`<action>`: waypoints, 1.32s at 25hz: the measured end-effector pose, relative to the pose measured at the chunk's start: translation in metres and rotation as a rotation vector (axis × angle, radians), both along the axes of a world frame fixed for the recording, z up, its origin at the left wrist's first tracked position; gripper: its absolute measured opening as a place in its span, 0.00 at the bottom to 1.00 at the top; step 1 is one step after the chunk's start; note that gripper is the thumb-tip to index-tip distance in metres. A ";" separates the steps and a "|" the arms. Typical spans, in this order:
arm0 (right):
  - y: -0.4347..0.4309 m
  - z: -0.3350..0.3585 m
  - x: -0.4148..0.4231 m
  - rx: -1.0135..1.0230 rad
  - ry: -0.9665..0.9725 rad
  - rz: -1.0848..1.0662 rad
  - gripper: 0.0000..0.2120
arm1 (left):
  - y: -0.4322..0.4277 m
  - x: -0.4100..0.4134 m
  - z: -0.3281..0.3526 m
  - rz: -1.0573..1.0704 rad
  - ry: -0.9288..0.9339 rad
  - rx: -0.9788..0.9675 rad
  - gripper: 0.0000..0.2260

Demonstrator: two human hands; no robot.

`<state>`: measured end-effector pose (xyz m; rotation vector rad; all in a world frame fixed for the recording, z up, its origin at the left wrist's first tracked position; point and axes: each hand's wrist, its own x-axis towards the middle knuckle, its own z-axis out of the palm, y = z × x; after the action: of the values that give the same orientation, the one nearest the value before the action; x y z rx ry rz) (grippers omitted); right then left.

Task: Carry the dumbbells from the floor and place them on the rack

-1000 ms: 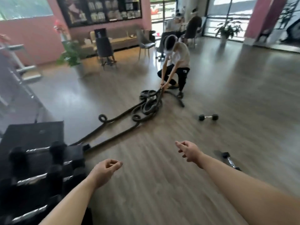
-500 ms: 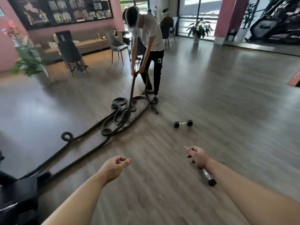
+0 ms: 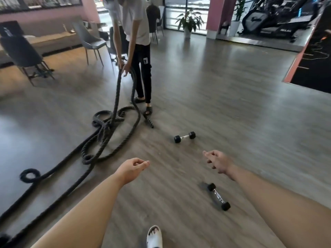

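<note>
Both hands empty: left hand loosely curled, right hand half open, reaching out. Two dumbbells on floor, near dumbbell below right arm, far dumbbell ahead. Likely approaching for pickup.

The rack no longer shows at the left. The near dumbbell now lies uncovered below the right hand. A white sandal enters at the bottom.

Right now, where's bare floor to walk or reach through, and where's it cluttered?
Bare wood floor runs wide to the right of both dumbbells. There is a clear lane between the near dumbbell and the far dumbbell, under the empty right hand. Left is crowded: battle rope coils, and a person holding it.
</note>
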<state>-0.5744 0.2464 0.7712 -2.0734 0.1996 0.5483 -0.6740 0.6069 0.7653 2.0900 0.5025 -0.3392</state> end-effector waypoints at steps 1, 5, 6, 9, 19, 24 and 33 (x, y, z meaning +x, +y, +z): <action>0.005 -0.002 0.019 -0.019 -0.010 -0.016 0.18 | 0.010 0.029 -0.003 -0.020 0.009 -0.015 0.28; 0.013 -0.005 0.093 -0.129 -0.030 -0.029 0.14 | 0.044 0.135 -0.003 -0.131 0.058 0.026 0.28; 0.013 -0.005 0.110 -0.150 -0.037 -0.035 0.13 | 0.050 0.158 -0.004 -0.146 0.055 0.036 0.27; 0.013 -0.014 0.161 -0.158 -0.014 -0.072 0.13 | 0.057 0.224 -0.014 -0.192 0.081 0.036 0.25; 0.017 -0.081 0.392 -0.127 0.125 -0.015 0.22 | 0.013 0.436 -0.064 -0.233 0.166 0.098 0.15; 0.031 -0.104 0.504 -0.196 0.150 0.059 0.20 | -0.002 0.545 -0.074 -0.229 0.129 0.085 0.17; 0.074 -0.151 0.698 -0.231 0.232 0.098 0.17 | 0.029 0.710 -0.164 -0.113 0.283 -0.065 0.18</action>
<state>0.1239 0.3206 0.6200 -2.2489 0.3103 0.8611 0.0362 0.6364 0.6018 2.0218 0.5319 -0.7142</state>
